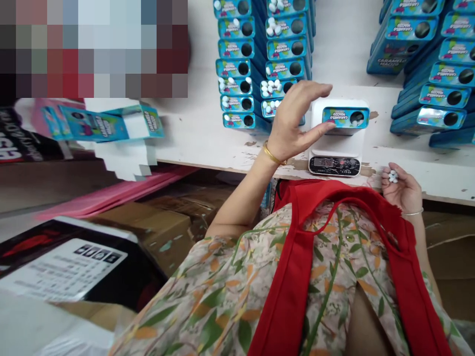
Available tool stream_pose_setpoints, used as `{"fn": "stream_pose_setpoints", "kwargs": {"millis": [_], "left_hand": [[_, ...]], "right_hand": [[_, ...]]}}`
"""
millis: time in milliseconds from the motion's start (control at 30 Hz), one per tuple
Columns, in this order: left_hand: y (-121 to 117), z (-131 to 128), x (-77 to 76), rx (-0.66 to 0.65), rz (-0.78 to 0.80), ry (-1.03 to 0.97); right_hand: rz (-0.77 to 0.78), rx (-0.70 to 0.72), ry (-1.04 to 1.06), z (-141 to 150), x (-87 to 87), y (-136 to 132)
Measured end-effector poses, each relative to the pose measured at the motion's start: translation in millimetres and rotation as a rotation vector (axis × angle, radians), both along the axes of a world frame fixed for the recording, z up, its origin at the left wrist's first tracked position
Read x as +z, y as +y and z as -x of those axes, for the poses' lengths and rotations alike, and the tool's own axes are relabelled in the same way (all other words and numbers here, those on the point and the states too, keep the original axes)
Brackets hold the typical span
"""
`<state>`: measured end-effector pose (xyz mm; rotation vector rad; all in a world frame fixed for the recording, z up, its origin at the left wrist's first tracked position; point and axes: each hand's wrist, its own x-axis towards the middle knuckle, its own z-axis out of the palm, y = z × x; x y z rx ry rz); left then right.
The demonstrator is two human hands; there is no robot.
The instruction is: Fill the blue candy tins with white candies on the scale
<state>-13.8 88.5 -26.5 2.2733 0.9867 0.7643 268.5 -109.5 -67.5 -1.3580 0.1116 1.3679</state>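
A blue candy box [328, 114] with a round hole in its lid stands on a white digital scale [336, 148], and white candies show in the hole. My left hand [293, 116] is at the box's left side, thumb and fingers spread apart, with nothing held between them. The thumb tip is right by the box's near edge; whether it touches I cannot tell. Low at the right, by the table's front edge, my right hand [406, 193] has its fingers curled around several small white candies [392, 176]. Red digits are lit on the scale's display.
Rows of blue candy boxes [235, 49] stand left of the scale, some with loose white candies on their lids. More blue boxes [447, 96] are lined up at the right. The white table [208, 141] has chipped paint. Cardboard boxes [148, 222] lie below it at left.
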Motion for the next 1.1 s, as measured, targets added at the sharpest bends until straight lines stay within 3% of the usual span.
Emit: {"fn": "stream_pose_setpoints", "kwargs": {"millis": [233,333,533,600,733,867,1000,1100], "left_hand": [[10,-10,-14.3,0.009,0.027,0.005],[14,-12,-18.7,-0.006,0.01,0.027],[15,-39,4.5,-0.244,-0.109,0.139],[20,-57,13.5,-0.256,-0.17,0.198],[45,-103,17.2,-0.207,-0.239,0.269],[65,-140,1.5,-0.179,-0.236,0.34],[78,-154,-9.4,-0.229,-0.262,0.402],[115,-155,-6.9,-0.247,-0.289,0.355]], "right_hand": [[-0.085,0.115,-0.098,-9,-5.2,-11],[-0.063,0.068,-0.073,-5,-4.3,-11],[0.011,-0.024,0.005,11,-1.2,-6],[0.007,-0.043,0.016,15,-1.3,-4],[-0.004,-0.086,0.028,17,-2.2,-1],[-0.007,-0.098,0.05,18,-3.6,-3],[-0.006,-0.074,0.039,18,-6.3,-7],[-0.009,-0.048,0.033,18,-9.6,-11]]}}
